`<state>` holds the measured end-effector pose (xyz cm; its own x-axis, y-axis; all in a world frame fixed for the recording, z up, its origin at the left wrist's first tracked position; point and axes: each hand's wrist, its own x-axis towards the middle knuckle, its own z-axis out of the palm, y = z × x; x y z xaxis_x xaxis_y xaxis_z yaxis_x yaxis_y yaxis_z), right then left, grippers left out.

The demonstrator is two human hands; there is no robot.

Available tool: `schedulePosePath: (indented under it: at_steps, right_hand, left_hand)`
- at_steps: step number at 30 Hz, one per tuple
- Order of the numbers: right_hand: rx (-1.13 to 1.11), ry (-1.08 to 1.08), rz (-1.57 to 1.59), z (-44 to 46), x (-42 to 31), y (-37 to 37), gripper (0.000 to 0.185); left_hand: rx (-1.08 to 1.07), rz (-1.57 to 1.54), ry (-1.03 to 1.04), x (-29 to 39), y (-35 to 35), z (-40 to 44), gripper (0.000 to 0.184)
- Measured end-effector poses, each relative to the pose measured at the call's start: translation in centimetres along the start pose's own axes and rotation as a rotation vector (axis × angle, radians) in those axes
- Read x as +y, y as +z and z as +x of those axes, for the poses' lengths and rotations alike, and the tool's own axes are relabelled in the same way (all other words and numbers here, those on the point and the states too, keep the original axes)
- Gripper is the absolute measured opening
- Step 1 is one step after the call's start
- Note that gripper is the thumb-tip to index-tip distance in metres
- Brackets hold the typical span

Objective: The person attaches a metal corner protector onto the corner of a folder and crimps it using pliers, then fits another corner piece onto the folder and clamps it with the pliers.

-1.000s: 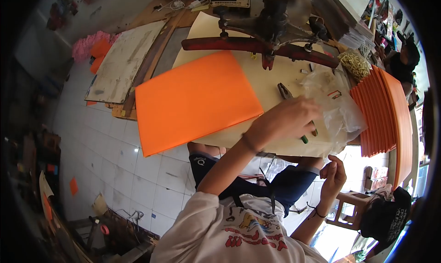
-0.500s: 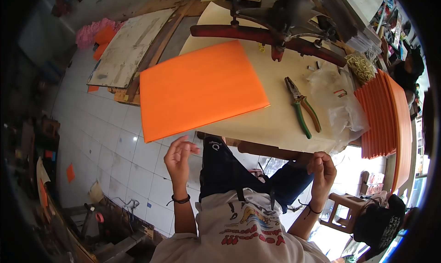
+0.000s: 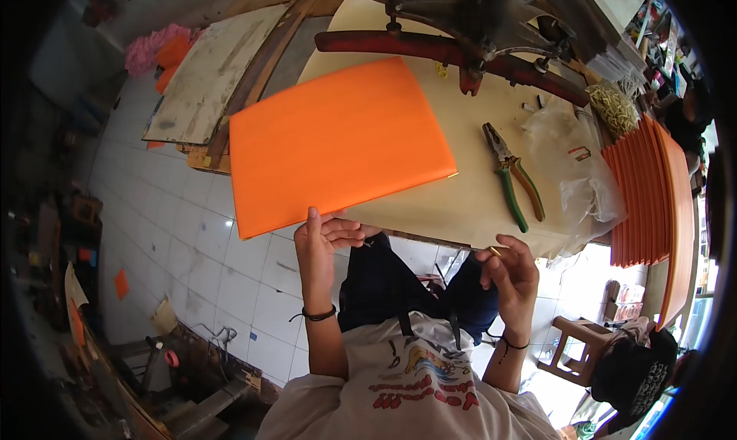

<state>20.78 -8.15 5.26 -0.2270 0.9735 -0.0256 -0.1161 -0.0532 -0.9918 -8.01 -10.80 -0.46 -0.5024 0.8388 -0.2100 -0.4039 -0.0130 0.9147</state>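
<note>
A flat orange folder [image 3: 342, 144] lies on the table, its near edge overhanging the front. A small gold-coloured metal corner [image 3: 453, 174] sits on its near right corner. My left hand [image 3: 316, 248] is at the folder's near edge, thumb tip against it, fingers loosely spread towards the right. Between the thumb and fingers of my right hand [image 3: 513, 277] is a small gold-coloured metal piece [image 3: 496, 251], held just in front of the table. Pliers [image 3: 508, 175] with green and orange handles rest to the folder's right, slightly open.
A red and black metal press [image 3: 461, 64] stands behind the folder. At right are a clear plastic bag [image 3: 587, 186], a pile of small gold pieces [image 3: 613, 108] and a stack of orange folders [image 3: 645, 210]. A worn board [image 3: 219, 79] lies at left; a stool [image 3: 572, 348] stands at right.
My left hand has risen to the folder's near edge. My right hand has moved up and left, and the gold piece in its fingers now shows. The view has shifted slightly.
</note>
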Motion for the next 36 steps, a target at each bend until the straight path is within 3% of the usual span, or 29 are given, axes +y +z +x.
schedulePosePath:
  at_steps: [2,11,15,18,21,28,31,36]
  right_hand:
    - [-0.015,0.011,0.008,1.1,0.0,0.6,0.025]
    - [0.080,-0.127,-0.120,6.3,1.8,3.5,0.013]
    - [0.083,-0.041,-0.126,6.9,1.8,3.1,0.017]
    - [0.083,0.001,-0.057,7.0,1.7,2.9,0.018]
    - [0.070,-0.004,0.037,7.1,1.7,2.8,0.017]
    - [0.061,-0.011,0.107,6.9,1.4,2.2,0.027]
    - [0.049,0.036,0.051,6.5,1.6,1.8,0.033]
    - [0.053,0.047,0.057,5.5,1.5,2.3,0.026]
  left_hand:
    - [0.029,0.024,-0.094,0.7,-0.1,0.6,0.057]
    - [0.239,0.094,0.081,0.0,-2.4,-0.4,0.054]
    - [0.128,0.253,0.019,1.3,-2.4,-1.3,0.062]
    - [-0.086,0.161,-0.080,1.2,-2.1,-2.2,0.062]
    - [-0.369,-0.451,-0.216,-0.6,-1.9,-3.0,0.054]
    - [-0.296,-0.328,-0.197,-0.4,0.9,-5.1,0.058]
    - [-0.389,-0.847,-0.395,-0.8,0.6,-5.4,0.065]
    - [-0.436,-0.908,-0.387,-0.5,1.1,-5.5,0.071]
